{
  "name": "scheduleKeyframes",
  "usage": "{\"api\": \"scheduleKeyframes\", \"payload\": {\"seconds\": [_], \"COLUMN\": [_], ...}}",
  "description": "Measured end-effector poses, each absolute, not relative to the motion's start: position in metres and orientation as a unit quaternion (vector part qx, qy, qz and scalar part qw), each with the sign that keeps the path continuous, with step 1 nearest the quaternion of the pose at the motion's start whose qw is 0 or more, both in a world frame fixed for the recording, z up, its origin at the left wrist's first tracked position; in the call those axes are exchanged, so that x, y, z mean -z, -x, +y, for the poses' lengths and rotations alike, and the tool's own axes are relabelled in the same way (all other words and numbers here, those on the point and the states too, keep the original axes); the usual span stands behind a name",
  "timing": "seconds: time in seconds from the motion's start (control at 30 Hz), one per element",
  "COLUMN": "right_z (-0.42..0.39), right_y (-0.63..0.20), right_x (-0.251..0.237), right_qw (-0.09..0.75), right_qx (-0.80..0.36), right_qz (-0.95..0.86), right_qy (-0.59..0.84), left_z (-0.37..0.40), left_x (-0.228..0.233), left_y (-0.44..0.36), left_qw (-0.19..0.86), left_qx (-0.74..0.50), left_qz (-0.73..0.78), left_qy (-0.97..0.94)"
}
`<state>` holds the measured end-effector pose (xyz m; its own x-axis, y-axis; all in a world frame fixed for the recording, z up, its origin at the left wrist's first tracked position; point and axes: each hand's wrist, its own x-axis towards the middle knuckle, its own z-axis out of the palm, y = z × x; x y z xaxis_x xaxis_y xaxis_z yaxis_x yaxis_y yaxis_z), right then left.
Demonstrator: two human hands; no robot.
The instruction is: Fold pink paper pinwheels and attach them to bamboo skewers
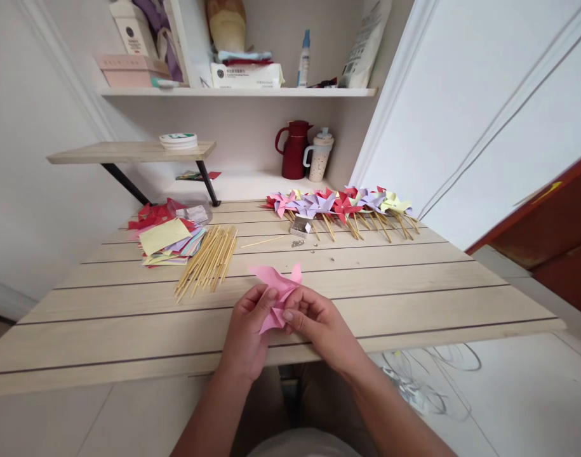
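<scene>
Your forearms [211, 406] cross the near edge of the table [414, 279]. Your left hand [251, 324] and right hand [321, 322] pinch the pink paper [273, 279] in their fingers [266, 306] above it, sticks [209, 260] and pinwheels [319, 204] lying beyond.

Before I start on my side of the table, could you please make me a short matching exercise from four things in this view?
Things:
1. Pink paper
2. Jug
3. Pile of sticks
4. Blue-capped bottle

Places, colours or states:
A. On the table, beside the stack of paper
B. Held by the left hand and the right hand
C. On the white shelf
D. Dark red, next to a cup

Right pairs: 1-B, 2-D, 3-A, 4-C.
</scene>
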<state>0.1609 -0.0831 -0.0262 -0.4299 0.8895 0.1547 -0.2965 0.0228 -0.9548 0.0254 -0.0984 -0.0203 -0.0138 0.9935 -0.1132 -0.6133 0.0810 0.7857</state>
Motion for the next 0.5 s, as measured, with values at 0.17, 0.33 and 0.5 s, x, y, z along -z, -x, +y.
{"api": "scheduleKeyframes", "payload": {"seconds": [0.17,0.33,0.5], "right_z": [-0.0837,-0.0832,-0.0838], "right_y": [-0.1612,-0.1613,-0.1616], "right_x": [0.0264,0.0264,0.0253], "right_qw": [0.458,0.455,0.455], "right_qx": [-0.641,-0.640,-0.639], "right_qz": [-0.553,-0.555,-0.555], "right_qy": [0.272,0.273,0.275], "left_z": [-0.0989,-0.0999,-0.0996], "left_x": [0.0211,0.0237,0.0233], "left_y": [-0.0250,-0.0231,-0.0233], "left_qw": [0.645,0.648,0.646], "left_qx": [-0.622,-0.613,-0.616], "left_qz": [0.351,0.354,0.351], "left_qy": [-0.273,-0.281,-0.284]}}
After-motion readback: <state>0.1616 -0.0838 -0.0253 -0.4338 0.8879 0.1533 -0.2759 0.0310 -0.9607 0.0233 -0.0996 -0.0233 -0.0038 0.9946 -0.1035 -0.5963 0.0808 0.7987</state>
